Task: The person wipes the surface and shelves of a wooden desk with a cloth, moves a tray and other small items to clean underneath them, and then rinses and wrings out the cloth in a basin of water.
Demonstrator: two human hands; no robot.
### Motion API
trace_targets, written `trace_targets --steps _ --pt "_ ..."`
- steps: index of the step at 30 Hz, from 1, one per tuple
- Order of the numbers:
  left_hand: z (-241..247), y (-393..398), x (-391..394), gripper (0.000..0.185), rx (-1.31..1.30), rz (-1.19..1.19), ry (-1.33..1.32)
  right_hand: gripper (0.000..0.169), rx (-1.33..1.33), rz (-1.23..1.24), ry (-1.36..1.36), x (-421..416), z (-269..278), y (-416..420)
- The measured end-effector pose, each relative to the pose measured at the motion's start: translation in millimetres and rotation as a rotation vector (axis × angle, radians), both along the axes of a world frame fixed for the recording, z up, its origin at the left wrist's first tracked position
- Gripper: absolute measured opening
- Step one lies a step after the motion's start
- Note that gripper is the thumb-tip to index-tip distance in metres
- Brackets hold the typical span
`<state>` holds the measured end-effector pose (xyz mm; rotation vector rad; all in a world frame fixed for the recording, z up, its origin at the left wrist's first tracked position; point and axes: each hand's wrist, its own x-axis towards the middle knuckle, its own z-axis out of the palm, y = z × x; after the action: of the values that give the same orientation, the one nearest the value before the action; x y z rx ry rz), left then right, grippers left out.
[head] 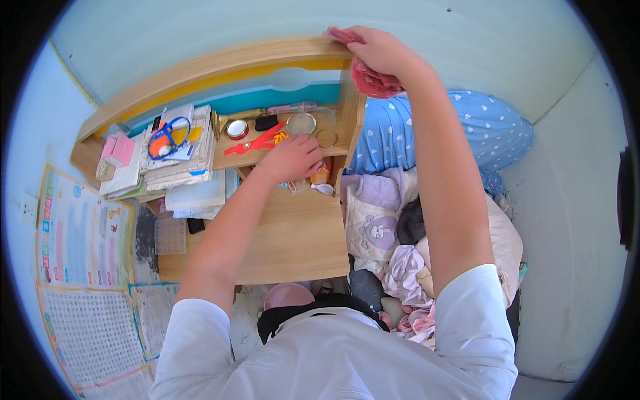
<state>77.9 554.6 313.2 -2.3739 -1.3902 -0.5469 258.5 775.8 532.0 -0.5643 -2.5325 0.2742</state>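
My right hand (pixel 382 52) is at the top right corner of the wooden desk hutch (pixel 215 64). It grips a crumpled dark pink cloth (pixel 376 82), part of which lies against the top board and part hangs by the side panel. My left hand (pixel 294 159) is at the front edge of the hutch's shelf, fingers slightly bent and with no object visible in it. Around it on the shelf are an orange-yellow item (pixel 280 137), a red strap-like thing (pixel 257 141), a round clear dish (pixel 301 123), a round tin (pixel 237 129) and a hoop (pixel 327 138).
Stacked books and papers (pixel 180 167), a pink box (pixel 119 150) and blue-rimmed glasses-like frame (pixel 162 137) fill the left side. A white spoon (pixel 323 188) lies below the shelf. At right are a blue heart-patterned cover (pixel 387 132) and heaped clothes and bedding (pixel 407 270). A pink stool (pixel 288 296) stands under the desk.
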Motion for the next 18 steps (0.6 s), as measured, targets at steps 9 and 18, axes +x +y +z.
trace_targets --steps 9,18 --pt "0 10 -3 0.019 -0.083 0.001 0.144 0.047 -0.063 -0.118 -0.087 -17 -13 -19" --pt "-7 16 -6 0.017 -0.079 0.003 0.074 0.052 -0.509 -0.297 -0.381 -32 59 -68"
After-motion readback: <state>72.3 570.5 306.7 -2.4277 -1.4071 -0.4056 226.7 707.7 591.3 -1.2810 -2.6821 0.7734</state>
